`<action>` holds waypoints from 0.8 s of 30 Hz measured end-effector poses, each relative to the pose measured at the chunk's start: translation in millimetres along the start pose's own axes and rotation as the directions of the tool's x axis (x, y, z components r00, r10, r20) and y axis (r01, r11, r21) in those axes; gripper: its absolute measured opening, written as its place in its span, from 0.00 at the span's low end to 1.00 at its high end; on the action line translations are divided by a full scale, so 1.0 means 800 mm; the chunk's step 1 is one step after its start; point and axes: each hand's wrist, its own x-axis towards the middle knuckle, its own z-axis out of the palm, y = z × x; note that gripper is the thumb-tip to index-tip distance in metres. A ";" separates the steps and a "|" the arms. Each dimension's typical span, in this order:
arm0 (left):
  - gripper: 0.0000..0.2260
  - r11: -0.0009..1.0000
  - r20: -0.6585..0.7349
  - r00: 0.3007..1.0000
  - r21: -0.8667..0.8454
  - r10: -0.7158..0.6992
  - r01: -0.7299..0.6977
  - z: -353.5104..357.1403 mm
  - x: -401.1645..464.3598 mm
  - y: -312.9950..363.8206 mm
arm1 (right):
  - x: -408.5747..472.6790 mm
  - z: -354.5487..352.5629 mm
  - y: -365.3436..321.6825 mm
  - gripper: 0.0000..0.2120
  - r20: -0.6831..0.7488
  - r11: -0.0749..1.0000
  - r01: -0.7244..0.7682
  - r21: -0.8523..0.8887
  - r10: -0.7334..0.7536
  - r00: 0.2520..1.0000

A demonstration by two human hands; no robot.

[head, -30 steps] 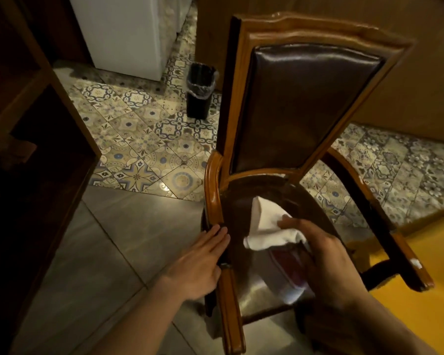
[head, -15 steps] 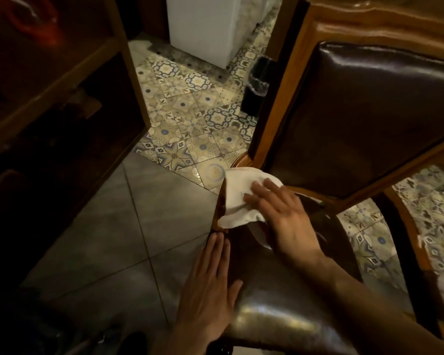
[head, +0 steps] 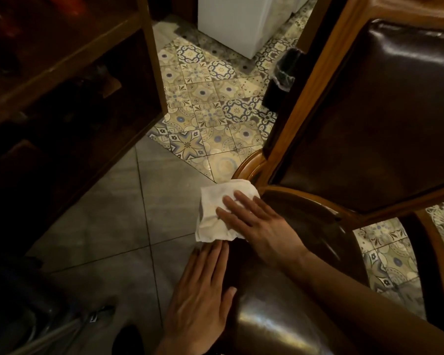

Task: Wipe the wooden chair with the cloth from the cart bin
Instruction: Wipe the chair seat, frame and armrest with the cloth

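White cloth [head: 221, 211], brown wooden chair [head: 315, 80], blue-and-cream floral patterned tiles [head: 205, 98], grey floor [head: 113, 213].

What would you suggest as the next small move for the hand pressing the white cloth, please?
Probably slide the right hand with the crumpled white cloth along the curved wooden armrest toward the chair's backrest: the cloth lies flat on the rail, while the left hand braces the dark leather seat.

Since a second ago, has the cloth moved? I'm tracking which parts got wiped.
Yes. The cloth, under the right hand, went from mid-seat to the chair's left seat edge, near the backrest post.
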 end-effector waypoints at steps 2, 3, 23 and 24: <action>0.34 1.000 0.012 1.000 0.020 0.007 -0.007 -0.001 0.002 0.000 | 0.005 -0.003 0.005 0.35 -0.001 1.000 -0.017 -0.022 0.017 1.000; 0.34 0.999 0.014 1.000 0.031 0.008 -0.008 -0.002 0.002 -0.001 | 0.009 -0.005 0.009 0.35 -0.010 0.999 -0.032 -0.031 0.031 0.999; 0.35 1.000 0.005 1.000 0.020 -0.003 0.003 0.011 0.002 -0.004 | 0.064 -0.027 0.036 0.36 -0.048 0.931 -0.365 -0.011 0.364 0.930; 0.35 1.000 0.004 1.000 0.018 0.001 -0.001 0.013 0.002 -0.004 | 0.062 -0.027 0.034 0.36 -0.044 0.931 -0.366 0.002 0.366 0.930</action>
